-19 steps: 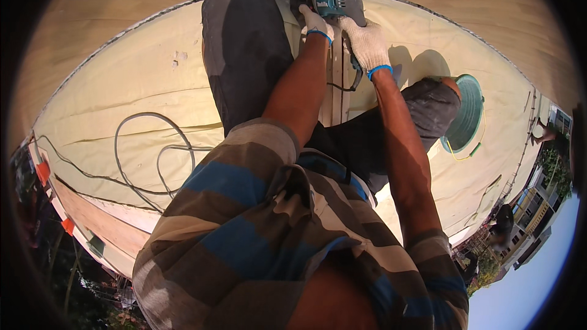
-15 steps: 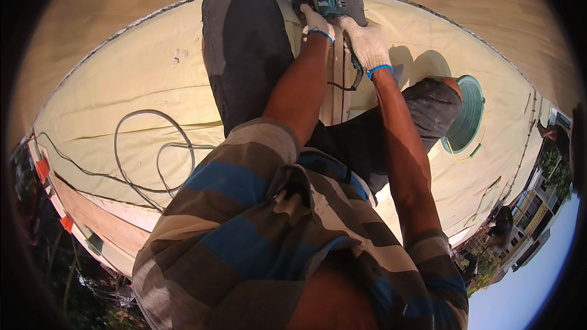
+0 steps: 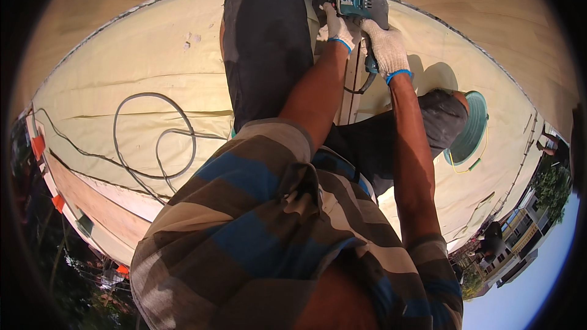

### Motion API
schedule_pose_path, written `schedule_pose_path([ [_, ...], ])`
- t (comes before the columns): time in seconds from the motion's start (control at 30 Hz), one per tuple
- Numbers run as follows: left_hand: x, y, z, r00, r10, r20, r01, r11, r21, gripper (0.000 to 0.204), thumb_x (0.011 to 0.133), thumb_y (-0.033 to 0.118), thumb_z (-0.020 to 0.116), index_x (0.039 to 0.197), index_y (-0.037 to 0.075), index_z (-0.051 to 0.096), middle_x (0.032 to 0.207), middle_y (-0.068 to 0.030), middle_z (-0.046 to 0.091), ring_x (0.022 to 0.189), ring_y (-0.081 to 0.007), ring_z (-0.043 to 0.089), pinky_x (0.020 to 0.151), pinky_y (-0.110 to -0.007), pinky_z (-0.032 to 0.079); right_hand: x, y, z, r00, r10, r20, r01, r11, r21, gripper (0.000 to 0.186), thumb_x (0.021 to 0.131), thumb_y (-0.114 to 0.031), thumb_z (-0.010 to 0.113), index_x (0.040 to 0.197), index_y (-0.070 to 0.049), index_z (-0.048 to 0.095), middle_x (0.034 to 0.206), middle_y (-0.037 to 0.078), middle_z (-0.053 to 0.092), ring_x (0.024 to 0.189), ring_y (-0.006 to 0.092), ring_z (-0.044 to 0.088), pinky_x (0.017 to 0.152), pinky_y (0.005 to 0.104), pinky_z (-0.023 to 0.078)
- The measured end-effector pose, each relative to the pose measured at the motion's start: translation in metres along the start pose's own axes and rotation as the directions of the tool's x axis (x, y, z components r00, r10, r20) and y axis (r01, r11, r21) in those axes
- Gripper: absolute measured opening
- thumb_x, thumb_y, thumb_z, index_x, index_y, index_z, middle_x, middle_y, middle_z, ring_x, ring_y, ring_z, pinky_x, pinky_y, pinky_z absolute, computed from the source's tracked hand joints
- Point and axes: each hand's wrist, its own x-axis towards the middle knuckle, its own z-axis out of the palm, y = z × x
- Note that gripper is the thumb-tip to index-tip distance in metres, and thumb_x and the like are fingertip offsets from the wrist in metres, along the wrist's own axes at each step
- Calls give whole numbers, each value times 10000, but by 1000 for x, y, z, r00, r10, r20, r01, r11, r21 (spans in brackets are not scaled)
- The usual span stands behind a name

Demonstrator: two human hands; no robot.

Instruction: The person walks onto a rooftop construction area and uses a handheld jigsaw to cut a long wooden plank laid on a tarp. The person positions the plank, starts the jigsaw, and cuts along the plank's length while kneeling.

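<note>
A teal and dark grey corded power drill point(image 3: 362, 1) lies sideways at the top of the view, its front end pointing left beside the wall. My right hand point(image 3: 386, 47), in a white knit glove with a blue cuff, is closed around its rear grip. Closer to the drill's front, my left hand point(image 3: 336, 27) wears a matching glove and is closed on the tool, its fingers partly hidden. From the grip the dark cord point(image 3: 362, 90) hangs and curves to the left. The tool's tip is in shadow and hard to make out.
My knees flank the work. A green bucket point(image 3: 469, 125) with a yellow handle lies beside my right knee. Looped grey cable point(image 3: 116, 131) crosses the yellowish sheet point(image 3: 98, 79) at left. A tan wall point(image 3: 471, 0) curves along the top. People and buildings show at far right.
In the picture, the drill, both hands and my knees sit slightly farther right, and the hands and right knee slightly lower. Both hands keep their hold on the drill.
</note>
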Motion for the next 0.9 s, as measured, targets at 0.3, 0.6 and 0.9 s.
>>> schedule_pose_path([
  [0.3, 6, -7, -8, 997, 62, 55, -53, 988, -145, 770, 1001, 748, 471, 1446, 123, 541, 1400, -123, 582, 1258, -310, 566, 1112, -504, 459, 0, 1, 3, 1000, -25, -18, 24, 999, -42, 397, 871, -381, 759, 765, -5, 695, 632, 50, 625, 573, 141, 584, 563, 309, 454],
  [0.6, 6, 2, -6, 998, 56, -18, -57, 997, -59, 894, 952, 839, 399, 1491, 138, 529, 1482, -150, 554, 1336, -387, 516, 1165, -535, 392, -7, -16, 6, 999, -43, -9, 40, 980, -196, 502, 847, -413, 740, 932, 82, 738, 709, 103, 700, 653, 182, 663, 619, 350, 516],
  [0.9, -24, 1, 15, 990, -112, -83, 100, 986, -136, 955, 908, 869, 460, 1502, 122, 509, 1529, -160, 503, 1383, -384, 473, 1186, -564, 347, -17, 12, -15, 1000, -4, -2, 3, 999, -46, 442, 841, -416, 775, 866, 21, 716, 657, 52, 641, 577, 135, 596, 550, 311, 461],
])
